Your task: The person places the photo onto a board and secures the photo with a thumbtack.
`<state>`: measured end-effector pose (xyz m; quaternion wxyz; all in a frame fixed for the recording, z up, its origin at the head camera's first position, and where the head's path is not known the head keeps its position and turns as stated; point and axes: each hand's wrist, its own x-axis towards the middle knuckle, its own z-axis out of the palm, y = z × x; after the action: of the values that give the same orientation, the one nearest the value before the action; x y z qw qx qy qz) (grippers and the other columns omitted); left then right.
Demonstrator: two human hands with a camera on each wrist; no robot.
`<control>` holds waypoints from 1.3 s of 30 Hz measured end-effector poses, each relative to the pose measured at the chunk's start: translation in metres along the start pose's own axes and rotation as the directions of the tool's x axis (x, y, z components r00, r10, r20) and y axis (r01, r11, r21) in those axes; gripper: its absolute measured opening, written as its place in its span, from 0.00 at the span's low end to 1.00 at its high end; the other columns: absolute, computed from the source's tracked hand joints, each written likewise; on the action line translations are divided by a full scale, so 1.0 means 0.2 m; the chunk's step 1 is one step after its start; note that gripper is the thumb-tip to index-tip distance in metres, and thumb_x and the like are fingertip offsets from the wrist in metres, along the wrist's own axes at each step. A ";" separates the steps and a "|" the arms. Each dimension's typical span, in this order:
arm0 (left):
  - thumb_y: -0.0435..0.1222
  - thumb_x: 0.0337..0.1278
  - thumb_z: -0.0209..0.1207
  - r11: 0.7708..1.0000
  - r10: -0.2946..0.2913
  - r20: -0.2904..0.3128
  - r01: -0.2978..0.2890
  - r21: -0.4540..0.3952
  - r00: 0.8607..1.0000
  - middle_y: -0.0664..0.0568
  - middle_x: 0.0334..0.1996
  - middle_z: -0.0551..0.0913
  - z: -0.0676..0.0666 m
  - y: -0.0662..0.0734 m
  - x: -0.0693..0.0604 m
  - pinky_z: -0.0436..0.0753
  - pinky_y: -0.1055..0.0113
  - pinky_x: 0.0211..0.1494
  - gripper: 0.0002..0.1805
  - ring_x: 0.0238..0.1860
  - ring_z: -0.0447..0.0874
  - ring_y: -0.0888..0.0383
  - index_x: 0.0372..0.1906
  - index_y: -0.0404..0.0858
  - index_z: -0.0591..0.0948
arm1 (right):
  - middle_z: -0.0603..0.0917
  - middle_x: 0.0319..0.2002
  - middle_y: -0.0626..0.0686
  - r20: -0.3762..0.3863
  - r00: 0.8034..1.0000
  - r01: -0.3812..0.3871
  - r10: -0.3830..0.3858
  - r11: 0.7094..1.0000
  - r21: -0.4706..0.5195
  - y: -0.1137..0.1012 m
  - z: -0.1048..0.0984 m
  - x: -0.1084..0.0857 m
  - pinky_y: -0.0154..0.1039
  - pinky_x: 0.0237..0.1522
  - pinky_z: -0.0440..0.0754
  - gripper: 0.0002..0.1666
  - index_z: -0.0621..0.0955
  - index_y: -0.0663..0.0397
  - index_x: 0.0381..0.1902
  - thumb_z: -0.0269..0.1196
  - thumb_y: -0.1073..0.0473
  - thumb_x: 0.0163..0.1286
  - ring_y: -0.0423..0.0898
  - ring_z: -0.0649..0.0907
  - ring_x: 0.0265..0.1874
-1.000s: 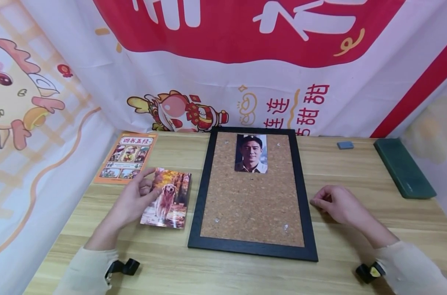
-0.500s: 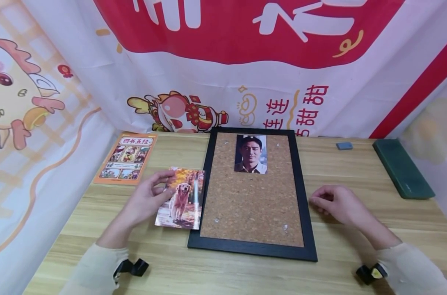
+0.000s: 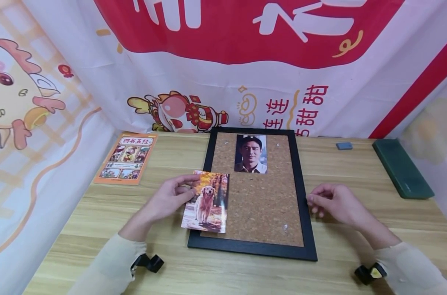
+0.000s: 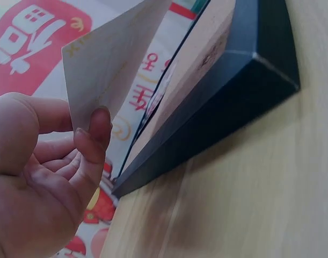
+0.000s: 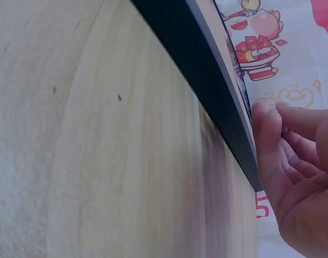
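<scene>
My left hand (image 3: 173, 196) pinches the left edge of a dog photo (image 3: 208, 209) between thumb and fingers. The photo overlaps the lower left of a cork board (image 3: 260, 209) with a black frame. In the left wrist view, the photo's pale back (image 4: 102, 70) tilts up above the board. A portrait photo (image 3: 251, 155) lies at the top of the cork, with a small bright spot at its top edge. Close to the frame's right side is my right hand (image 3: 336, 205), fingers loosely curled. Its thumb and index finger meet in the right wrist view; nothing shows between them.
An orange comic-style booklet (image 3: 125, 157) lies at the left back of the wooden table (image 3: 164, 262). At the right back are a small blue block (image 3: 344, 146) and a long green case (image 3: 403, 169). Small shiny spots (image 3: 285, 227) dot the cork. Printed cloth (image 3: 194, 78) borders the table.
My left hand has carried the dog photo rightward, from beside the board to over its lower left. My right hand has stayed near the frame, its fingertips shifting slightly.
</scene>
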<state>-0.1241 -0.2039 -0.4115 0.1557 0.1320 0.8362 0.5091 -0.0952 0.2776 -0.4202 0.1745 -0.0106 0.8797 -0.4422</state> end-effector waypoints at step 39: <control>0.37 0.76 0.64 0.977 0.041 0.325 -0.105 0.183 0.945 0.46 0.68 0.83 0.33 0.16 0.31 0.84 0.68 0.52 0.34 0.48 0.84 0.63 0.81 0.36 0.70 | 0.92 0.40 0.57 0.078 0.995 0.052 -0.064 0.987 0.155 -0.13 0.12 0.08 0.40 0.36 0.91 0.15 0.87 0.65 0.54 0.62 0.58 0.83 0.46 0.90 0.33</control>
<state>-0.1536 -0.1127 -0.4199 0.2561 0.2584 0.8409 0.4006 -0.1066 0.2403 -0.4176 0.1983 -0.0412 0.8346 -0.5123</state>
